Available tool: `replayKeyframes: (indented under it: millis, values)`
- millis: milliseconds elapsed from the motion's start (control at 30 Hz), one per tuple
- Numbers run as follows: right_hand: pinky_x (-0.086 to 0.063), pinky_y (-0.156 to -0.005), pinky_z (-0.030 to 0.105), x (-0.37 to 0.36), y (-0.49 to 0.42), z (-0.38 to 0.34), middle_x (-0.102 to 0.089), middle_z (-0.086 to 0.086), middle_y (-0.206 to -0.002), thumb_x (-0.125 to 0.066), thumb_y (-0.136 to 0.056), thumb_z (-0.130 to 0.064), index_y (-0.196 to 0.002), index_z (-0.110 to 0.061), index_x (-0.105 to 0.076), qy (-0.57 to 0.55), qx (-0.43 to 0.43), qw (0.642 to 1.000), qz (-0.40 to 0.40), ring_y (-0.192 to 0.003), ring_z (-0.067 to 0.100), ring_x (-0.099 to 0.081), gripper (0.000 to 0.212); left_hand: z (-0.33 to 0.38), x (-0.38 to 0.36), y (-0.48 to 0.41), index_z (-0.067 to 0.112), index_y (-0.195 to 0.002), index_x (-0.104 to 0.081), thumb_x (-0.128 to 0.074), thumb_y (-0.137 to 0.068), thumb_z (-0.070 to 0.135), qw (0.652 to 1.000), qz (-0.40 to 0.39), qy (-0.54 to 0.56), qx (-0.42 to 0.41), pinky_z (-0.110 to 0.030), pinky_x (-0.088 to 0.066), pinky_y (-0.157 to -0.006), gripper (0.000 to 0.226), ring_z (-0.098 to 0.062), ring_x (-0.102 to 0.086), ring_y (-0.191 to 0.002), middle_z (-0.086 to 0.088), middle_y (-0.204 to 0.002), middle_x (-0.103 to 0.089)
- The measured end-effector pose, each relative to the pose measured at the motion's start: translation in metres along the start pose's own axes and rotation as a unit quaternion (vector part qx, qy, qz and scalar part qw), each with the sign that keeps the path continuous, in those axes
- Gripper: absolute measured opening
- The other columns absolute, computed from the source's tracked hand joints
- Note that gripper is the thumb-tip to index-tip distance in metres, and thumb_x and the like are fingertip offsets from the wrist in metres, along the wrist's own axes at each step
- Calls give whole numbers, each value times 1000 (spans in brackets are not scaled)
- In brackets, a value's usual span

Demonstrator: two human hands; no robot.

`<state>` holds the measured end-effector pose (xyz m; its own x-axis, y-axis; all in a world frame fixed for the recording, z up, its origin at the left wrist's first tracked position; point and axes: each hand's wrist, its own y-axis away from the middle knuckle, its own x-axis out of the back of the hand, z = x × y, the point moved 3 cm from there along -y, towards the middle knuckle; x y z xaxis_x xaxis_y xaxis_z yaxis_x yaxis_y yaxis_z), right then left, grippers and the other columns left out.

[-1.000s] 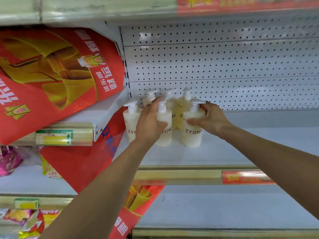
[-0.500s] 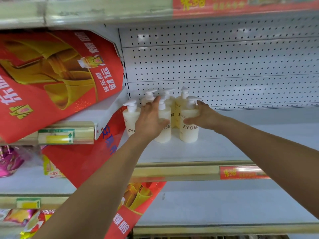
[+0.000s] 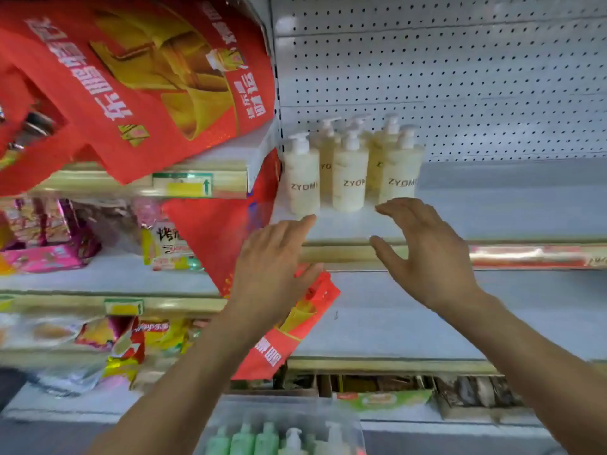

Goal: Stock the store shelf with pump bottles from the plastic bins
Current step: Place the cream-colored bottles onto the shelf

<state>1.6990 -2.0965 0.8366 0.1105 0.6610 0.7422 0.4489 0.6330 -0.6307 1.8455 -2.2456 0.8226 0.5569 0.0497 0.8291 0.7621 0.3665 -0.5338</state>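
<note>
White pegboard (image 3: 427, 77) backs the pale store shelf (image 3: 509, 205), where the cream pump bottles (image 3: 349, 172) stand upright in two tight rows, pushed into the left rear corner. The "ZYOM" lettering faces outward and the white pump heads are on top. Packing them there probably keeps labels readable and leaves the bare stretch to the right for more stock. The left grip (image 3: 272, 257) and right grip (image 3: 427, 254) hover just in front of the shelf edge, fingers spread, holding nothing and clear of the bottles. Below, a translucent plastic bin (image 3: 279, 412) holds green bottles (image 3: 243, 438) and white ones, likely the next load.
</note>
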Motion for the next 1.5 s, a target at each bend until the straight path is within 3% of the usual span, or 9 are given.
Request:
replayKeyframes:
  millis: [333, 633, 767, 867, 1033, 1133, 1233, 1367, 1500]
  values:
    - [-50, -68, 33, -127, 160, -74, -56, -4, -123, -61, -89, -29, -121, -22, -59, -91, -105, 964, -227, -111, 19, -56, 33, -101, -62, 199, 18, -142, -47, -66, -89, 37, 960, -206, 97, 163, -43, -46, -95, 60, -29, -51, -123, -6, -135, -55]
    - [-39, -102, 35, -253, 287, -44, -48, 13, -138, -58, -91, -33, -139, -8, -41, -71, -327, 799, -499, -128, 29, -45, 57, -106, -186, 311, 20, -140, -45, -63, -91, 39, 845, -388, 216, 298, -30, -44, -96, 55, -16, -55, -122, -1, -134, -56]
    - [-41, -96, 34, -291, 310, -22, -49, 19, -136, -54, -92, -29, -140, 0, -33, -62, -398, 761, -508, -126, 33, -47, 60, -91, -247, 330, 17, -144, -39, -64, -90, 38, 792, -433, 259, 343, -31, -43, -103, 63, -19, -51, -128, -5, -143, -51]
    - [-42, -94, 32, -317, 319, -22, -37, 21, -146, -52, -95, -29, -149, 2, -11, -71, -427, 741, -514, -134, 36, -35, 75, -86, -286, 329, 13, -146, -36, -66, -89, 38, 782, -426, 257, 375, -35, -43, -104, 69, -23, -51, -129, -7, -145, -50]
    - [-36, -98, 42, -337, 321, -29, -44, 18, -134, -50, -90, -25, -131, 0, -33, 16, -429, 763, -484, -128, 35, -32, 51, -83, -337, 328, 13, -142, -36, -60, -92, 46, 751, -455, 225, 422, -39, -50, -95, 64, -30, -58, -117, -13, -133, -56]
    - [-35, -95, 40, -339, 321, -27, -50, 17, -129, -51, -90, -26, -125, -1, -40, 41, -404, 783, -470, -125, 35, -37, 45, -82, -352, 322, 13, -134, -44, -49, -94, 53, 771, -457, 162, 413, -41, -49, -95, 57, -32, -55, -120, -12, -131, -58]
    - [-35, -83, 36, -342, 327, -24, -57, 15, -118, -49, -91, -24, -114, -6, -50, -13, -419, 761, -494, -120, 34, -40, 29, -81, -360, 319, 13, -124, -50, -47, -96, 51, 776, -464, 129, 408, -39, -45, -91, 48, -31, -49, -123, -11, -130, -57]
    - [-36, -60, 27, -341, 342, -22, -54, 8, -81, -52, -88, -31, -86, -11, -50, -102, -463, 715, -513, -81, 25, -56, 20, -84, -361, 328, 11, -128, -47, -61, -93, 37, 753, -459, 168, 442, -40, -52, -93, 45, -29, -59, -113, -11, -124, -61]
    - [-30, -48, 27, -330, 346, -21, -49, 1, -71, -54, -90, -35, -72, -16, -45, -138, -449, 733, -492, -58, 12, -44, 28, -77, -349, 343, 17, -127, -53, -60, -94, 26, 747, -388, 304, 446, -33, -52, -83, 35, -20, -62, -100, -7, -125, -62]
